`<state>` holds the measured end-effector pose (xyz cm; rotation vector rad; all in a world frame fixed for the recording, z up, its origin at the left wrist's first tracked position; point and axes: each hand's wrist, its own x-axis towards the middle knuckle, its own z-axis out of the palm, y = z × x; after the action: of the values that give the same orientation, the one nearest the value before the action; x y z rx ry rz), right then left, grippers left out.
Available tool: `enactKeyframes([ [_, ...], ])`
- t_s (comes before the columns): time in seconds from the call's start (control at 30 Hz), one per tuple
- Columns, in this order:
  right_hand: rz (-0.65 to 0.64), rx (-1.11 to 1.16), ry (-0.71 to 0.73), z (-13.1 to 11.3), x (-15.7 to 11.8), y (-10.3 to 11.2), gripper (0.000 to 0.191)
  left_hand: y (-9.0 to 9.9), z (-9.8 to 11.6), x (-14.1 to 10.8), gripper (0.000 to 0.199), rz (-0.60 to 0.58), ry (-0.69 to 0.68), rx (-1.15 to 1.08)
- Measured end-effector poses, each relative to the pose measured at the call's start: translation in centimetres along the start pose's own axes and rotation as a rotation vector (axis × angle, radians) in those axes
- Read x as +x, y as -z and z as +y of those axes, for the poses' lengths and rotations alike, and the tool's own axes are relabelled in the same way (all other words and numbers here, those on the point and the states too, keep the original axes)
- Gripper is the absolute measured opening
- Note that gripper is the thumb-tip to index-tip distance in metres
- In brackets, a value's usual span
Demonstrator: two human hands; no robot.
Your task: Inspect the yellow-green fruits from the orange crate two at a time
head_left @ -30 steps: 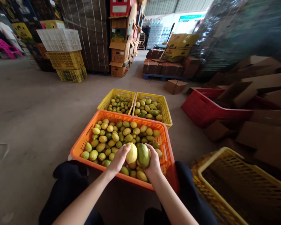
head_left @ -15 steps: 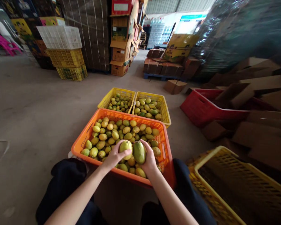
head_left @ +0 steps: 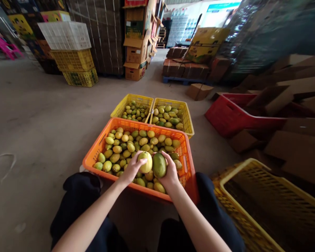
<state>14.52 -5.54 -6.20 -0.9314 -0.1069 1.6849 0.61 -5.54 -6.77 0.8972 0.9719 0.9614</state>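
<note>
Over the near part of an orange crate [head_left: 97, 142], my left hand [head_left: 131, 170] is closed on a yellow-green fruit [head_left: 146, 163]. Close beside it, my right hand [head_left: 171, 173] grips a darker green fruit [head_left: 159, 165] from its right side. Many yellow and green fruits [head_left: 117, 149] lie loose in the crate below both hands. Behind it stand two yellow crates side by side, the left one [head_left: 118, 106] and the right one [head_left: 189, 120], each with similar fruits inside.
At the lower right is a yellow crate [head_left: 252, 206]. A red crate [head_left: 220, 117] with cardboard pieces [head_left: 291, 140] stands farther right. Stacked crates [head_left: 73, 60], cartons [head_left: 134, 54] and a blue pallet [head_left: 183, 80] are at the back.
The view has shifted slightly. Both fruits have turned a little in my hands, and the yellow-green one now shows a paler side.
</note>
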Motion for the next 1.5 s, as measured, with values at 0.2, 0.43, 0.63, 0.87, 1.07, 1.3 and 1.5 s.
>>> enactKeyframes([
  [0.2, -0.069, 0.087, -0.042, 0.0, 0.5, 0.6, 0.020, -0.1, 1.2, 0.3, 0.047, -0.140, 0.048, -0.433],
  [0.43, -0.103, 0.136, -0.029, -0.3, 0.4, 0.6, 0.026, -0.1, 1.0, 1.8, 0.036, 0.003, 0.180, -1.127],
  [0.63, -0.135, 0.132, -0.012, -0.5, 0.2, 0.8, 0.029, -1.0, 0.6, 2.7, 0.037, 0.019, 0.151, -1.153],
  [0.87, -0.134, 0.209, 0.035, -1.4, 0.4, 1.1, 0.025, -2.2, 0.7, 2.9, 0.030, 0.071, 0.237, -1.107],
  [1.07, -0.016, 0.258, -0.042, -1.0, 0.6, 0.9, 0.019, -1.9, -0.2, 3.4, 0.033, 0.289, 0.346, -1.103],
  [1.3, 0.091, 0.252, -0.134, -0.4, 1.0, 0.7, 0.018, -1.5, -0.8, 3.3, 0.035, 0.359, 0.440, -1.018],
  [1.5, -0.039, 0.231, -0.096, 0.0, 0.7, 0.4, 0.015, -1.2, -0.8, 3.0, 0.037, 0.197, 0.260, -1.064],
])
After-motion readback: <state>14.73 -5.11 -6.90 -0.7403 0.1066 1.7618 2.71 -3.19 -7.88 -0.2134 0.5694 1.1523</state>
